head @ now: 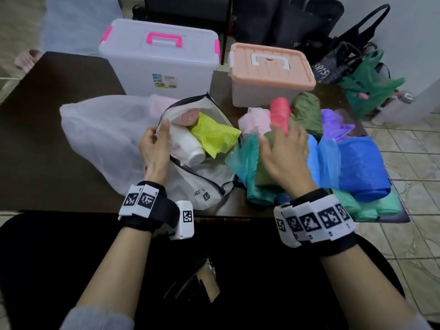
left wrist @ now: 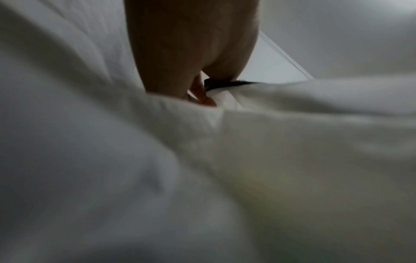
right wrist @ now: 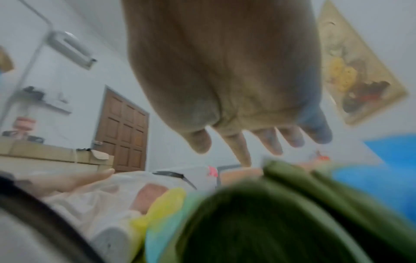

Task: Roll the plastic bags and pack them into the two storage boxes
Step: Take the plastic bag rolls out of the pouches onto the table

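Note:
My left hand pinches the black-edged rim of a clear zip pouch and holds its mouth apart; the pinch shows in the left wrist view. Inside the pouch lie a white roll, a pink roll and a yellow-green bag. My right hand hovers with spread fingers over an olive green bag in the heap of coloured bags, holding nothing. Two storage boxes stand behind with their lids on: a clear one with pink handles and a peach-lidded one.
A large translucent white bag lies left of the pouch. Blue, teal, purple, red and pale pink bags crowd the right of the dark table. More bags hang at back right.

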The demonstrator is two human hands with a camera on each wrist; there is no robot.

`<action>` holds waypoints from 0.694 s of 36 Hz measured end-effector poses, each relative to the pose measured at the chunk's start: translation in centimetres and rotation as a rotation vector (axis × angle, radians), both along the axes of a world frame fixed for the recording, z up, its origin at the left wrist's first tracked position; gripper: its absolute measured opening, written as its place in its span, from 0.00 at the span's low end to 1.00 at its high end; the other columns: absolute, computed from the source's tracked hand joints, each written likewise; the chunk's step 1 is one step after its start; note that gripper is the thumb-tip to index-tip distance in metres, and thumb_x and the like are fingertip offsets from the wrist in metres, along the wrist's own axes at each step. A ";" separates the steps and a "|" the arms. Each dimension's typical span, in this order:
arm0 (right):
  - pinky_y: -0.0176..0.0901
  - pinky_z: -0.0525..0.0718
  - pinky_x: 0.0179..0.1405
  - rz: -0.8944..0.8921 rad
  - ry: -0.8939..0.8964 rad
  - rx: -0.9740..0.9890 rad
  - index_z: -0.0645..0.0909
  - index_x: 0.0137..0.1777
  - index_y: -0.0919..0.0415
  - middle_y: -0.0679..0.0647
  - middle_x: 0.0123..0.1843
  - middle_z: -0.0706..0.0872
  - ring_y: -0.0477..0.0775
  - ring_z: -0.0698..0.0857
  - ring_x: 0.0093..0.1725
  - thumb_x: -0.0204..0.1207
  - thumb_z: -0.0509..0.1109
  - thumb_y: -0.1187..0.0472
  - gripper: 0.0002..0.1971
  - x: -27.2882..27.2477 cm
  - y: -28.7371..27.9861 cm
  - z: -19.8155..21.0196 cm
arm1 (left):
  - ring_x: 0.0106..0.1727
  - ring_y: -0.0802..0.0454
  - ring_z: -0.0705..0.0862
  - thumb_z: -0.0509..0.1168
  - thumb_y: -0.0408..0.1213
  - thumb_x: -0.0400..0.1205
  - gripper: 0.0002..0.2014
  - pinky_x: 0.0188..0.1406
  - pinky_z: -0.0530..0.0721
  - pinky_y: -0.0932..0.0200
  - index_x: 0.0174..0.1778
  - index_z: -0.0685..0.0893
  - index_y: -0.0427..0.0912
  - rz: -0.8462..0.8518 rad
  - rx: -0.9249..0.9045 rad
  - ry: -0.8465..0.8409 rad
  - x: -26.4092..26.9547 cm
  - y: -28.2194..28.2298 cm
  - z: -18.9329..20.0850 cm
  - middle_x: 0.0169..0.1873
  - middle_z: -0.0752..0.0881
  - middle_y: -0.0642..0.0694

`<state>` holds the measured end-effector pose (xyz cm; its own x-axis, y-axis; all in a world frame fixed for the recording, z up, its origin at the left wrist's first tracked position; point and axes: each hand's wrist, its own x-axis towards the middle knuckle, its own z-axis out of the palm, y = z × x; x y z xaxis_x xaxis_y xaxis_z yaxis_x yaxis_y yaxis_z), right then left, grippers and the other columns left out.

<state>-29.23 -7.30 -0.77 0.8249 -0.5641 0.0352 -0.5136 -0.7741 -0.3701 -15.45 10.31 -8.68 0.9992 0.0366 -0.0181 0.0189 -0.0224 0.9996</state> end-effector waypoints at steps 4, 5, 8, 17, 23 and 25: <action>0.37 0.67 0.59 0.179 -0.298 0.092 0.83 0.59 0.63 0.60 0.61 0.83 0.57 0.77 0.62 0.78 0.59 0.62 0.15 3.2 1.5 3.1 | 0.41 0.47 0.81 0.61 0.52 0.83 0.14 0.42 0.79 0.55 0.42 0.78 0.45 0.018 -0.016 0.037 1.0 0.2 -0.1 0.36 0.81 0.47; 0.34 0.69 0.54 0.230 -0.227 0.160 0.85 0.57 0.62 0.57 0.58 0.86 0.54 0.80 0.60 0.79 0.60 0.64 0.14 4.2 1.9 3.4 | 0.40 0.49 0.80 0.62 0.51 0.83 0.12 0.44 0.80 0.52 0.41 0.78 0.46 0.029 -0.030 0.040 1.1 0.1 0.0 0.35 0.81 0.48; 0.36 0.72 0.53 0.336 0.008 0.192 0.86 0.57 0.61 0.56 0.60 0.87 0.55 0.82 0.61 0.79 0.61 0.63 0.14 7.2 2.8 2.9 | 0.32 0.59 0.79 0.62 0.49 0.84 0.11 0.41 0.81 0.56 0.42 0.77 0.46 0.037 -0.054 0.048 1.2 -0.1 0.2 0.33 0.78 0.53; 0.45 0.70 0.67 0.381 0.536 0.161 0.71 0.72 0.66 0.61 0.72 0.76 0.61 0.74 0.71 0.85 0.56 0.55 0.21 12.8 4.0 -0.9 | 0.34 0.58 0.79 0.60 0.48 0.85 0.09 0.43 0.80 0.57 0.40 0.77 0.50 -0.003 -0.023 0.047 1.1 -0.4 -0.2 0.33 0.81 0.53; 0.44 0.73 0.62 0.359 0.470 0.096 0.72 0.71 0.66 0.61 0.71 0.77 0.60 0.76 0.69 0.79 0.66 0.56 0.23 13.4 4.3 -1.3 | 0.45 0.38 0.85 0.60 0.55 0.83 0.12 0.49 0.82 0.45 0.40 0.78 0.53 -0.009 -0.002 0.081 1.4 -0.2 -0.7 0.40 0.86 0.37; 0.43 0.75 0.55 0.294 0.443 0.135 0.72 0.70 0.66 0.61 0.69 0.78 0.59 0.78 0.67 0.76 0.70 0.54 0.26 13.5 4.3 -1.3 | 0.51 0.34 0.86 0.60 0.57 0.81 0.13 0.55 0.81 0.41 0.40 0.78 0.54 -0.005 0.012 0.080 1.4 -0.3 -0.7 0.46 0.87 0.34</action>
